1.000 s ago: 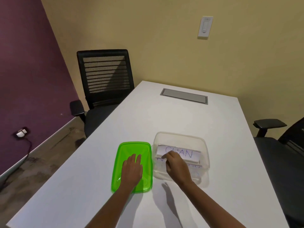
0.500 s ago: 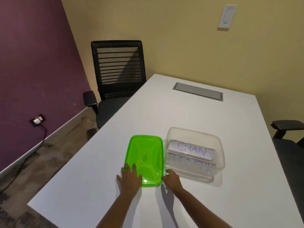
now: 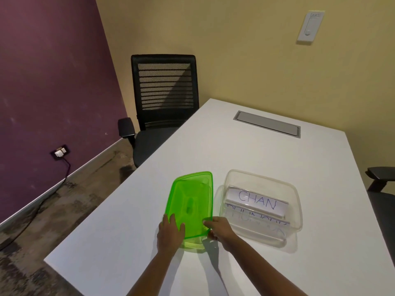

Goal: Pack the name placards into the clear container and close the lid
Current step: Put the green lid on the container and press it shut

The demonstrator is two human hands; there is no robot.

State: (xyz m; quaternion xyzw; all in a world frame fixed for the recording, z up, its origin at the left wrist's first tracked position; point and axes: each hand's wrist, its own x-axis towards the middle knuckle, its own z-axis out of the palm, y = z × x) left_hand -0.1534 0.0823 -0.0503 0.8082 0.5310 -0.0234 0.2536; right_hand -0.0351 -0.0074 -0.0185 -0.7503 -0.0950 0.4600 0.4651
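A translucent green lid (image 3: 191, 201) is tilted up off the white table (image 3: 245, 150), its near edge raised. My left hand (image 3: 170, 233) grips its near left corner, and my right hand (image 3: 220, 229) grips its near right corner. Just to the right stands the clear container (image 3: 297, 201), open on top. Inside it lie white name placards (image 3: 256, 202); the top one reads CHAN in blue letters, and others lie below it, partly hidden.
A black mesh office chair (image 3: 163, 103) stands at the table's far left corner. Another chair's armrest (image 3: 380, 174) shows at the right edge. A grey cable hatch (image 3: 267, 123) is set into the far tabletop. The table's near left corner is close to my left arm.
My right hand left the container and came to the lid's near right corner. My left hand slid to the near left corner. Both hands raised the lid's near edge off the table.
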